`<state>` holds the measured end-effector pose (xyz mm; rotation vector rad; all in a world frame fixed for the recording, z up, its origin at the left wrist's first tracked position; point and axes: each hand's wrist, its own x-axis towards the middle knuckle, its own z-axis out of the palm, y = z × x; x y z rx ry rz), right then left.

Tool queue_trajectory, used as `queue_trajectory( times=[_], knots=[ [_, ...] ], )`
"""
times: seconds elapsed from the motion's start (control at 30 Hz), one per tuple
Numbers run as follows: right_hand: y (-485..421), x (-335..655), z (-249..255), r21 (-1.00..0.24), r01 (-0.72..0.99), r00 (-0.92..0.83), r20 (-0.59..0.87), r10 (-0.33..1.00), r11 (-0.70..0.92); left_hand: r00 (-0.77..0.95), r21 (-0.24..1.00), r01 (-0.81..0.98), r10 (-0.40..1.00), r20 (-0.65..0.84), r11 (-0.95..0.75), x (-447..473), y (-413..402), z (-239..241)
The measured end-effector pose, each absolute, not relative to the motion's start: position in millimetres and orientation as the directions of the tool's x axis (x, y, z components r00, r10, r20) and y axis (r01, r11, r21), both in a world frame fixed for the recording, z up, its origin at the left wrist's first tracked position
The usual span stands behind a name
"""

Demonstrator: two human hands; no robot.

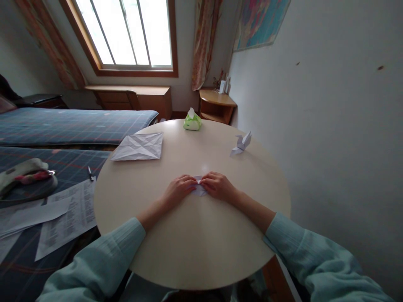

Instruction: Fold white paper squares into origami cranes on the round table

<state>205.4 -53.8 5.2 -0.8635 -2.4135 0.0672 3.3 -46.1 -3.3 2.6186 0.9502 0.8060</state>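
Note:
A small folded piece of white paper (200, 191) lies on the round cream table (201, 235), in front of me. From its left side my left hand (181, 189) pinches it, fingers bent together at the upper edge. My right hand (218, 185) grips the same paper from the right, its fingertips nearly meeting those of the left. Both hands cover much of the paper, so its full shape is hidden. Farther back on the right stands a folded white paper bird (242, 143). A creased white sheet (138, 146) rests on the table at the back left.
A green tissue pack (192, 120) stands at the table's far edge. Left of the table, a plaid bed (78, 167) carries printed sheets (67, 212), a pen (90, 174) and a bag (27, 176). A white wall (340, 126) runs along the right.

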Motion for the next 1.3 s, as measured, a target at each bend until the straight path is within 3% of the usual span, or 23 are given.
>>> queue_trajectory(
  times=[0.27,0.53,0.77,1.3],
  knots=[
    [-62,213,1,-0.161,0.572,-0.694,0.429,0.579,0.805,0.686,0.225,0.563,0.602,0.409,-0.795,4,-48,2],
    [-58,223,5,-0.417,0.489,-0.631,0.437,0.641,0.766,0.765,0.267,0.457,0.528,0.369,-0.848,7,-55,-1],
    [-51,239,8,-0.649,0.574,-0.394,0.314,0.864,0.499,0.752,0.238,0.494,0.548,0.366,-0.836,10,-58,1],
    [-53,227,9,-0.777,0.509,-0.347,0.208,0.915,0.37,0.805,0.085,0.514,0.515,0.294,-0.853,19,-60,5]
  ],
)
